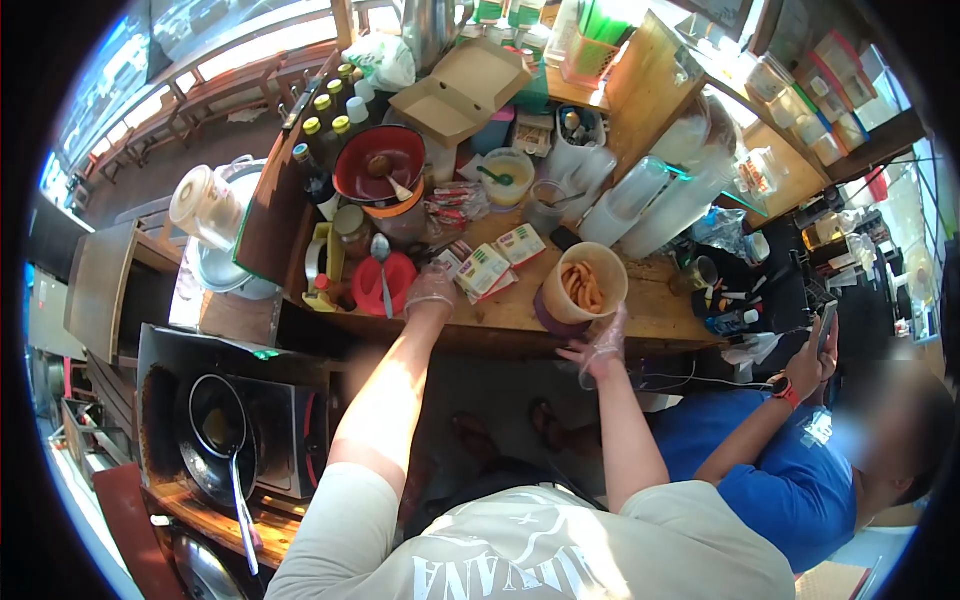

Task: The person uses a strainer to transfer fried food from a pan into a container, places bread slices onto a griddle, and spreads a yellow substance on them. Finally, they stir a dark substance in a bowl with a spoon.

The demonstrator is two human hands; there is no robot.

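My left hand (pixel 432 287), in a clear plastic glove, is at the counter's front between a red bowl (pixel 370 285) and several small printed boxes (pixel 485 270). Its fingers look curled together; whatever they hold is hidden. A metal spoon (pixel 381 262) leans in the red bowl. My right hand (pixel 602 348), also gloved, has its fingers apart below a cream tub (pixel 612 262), with the thumb side close against it. Orange-brown, finger-shaped food pieces (pixel 582 288) lie inside the tub, which stands on or in a purple container (pixel 552 318).
A large red bowl (pixel 352 165) with a ladle stands behind, beside several bottles (pixel 325 115) and an open cardboard box (pixel 465 90). A wok (pixel 215 430) sits on the stove at left. At right, a person in blue (pixel 770 460) holds a phone (pixel 826 325).
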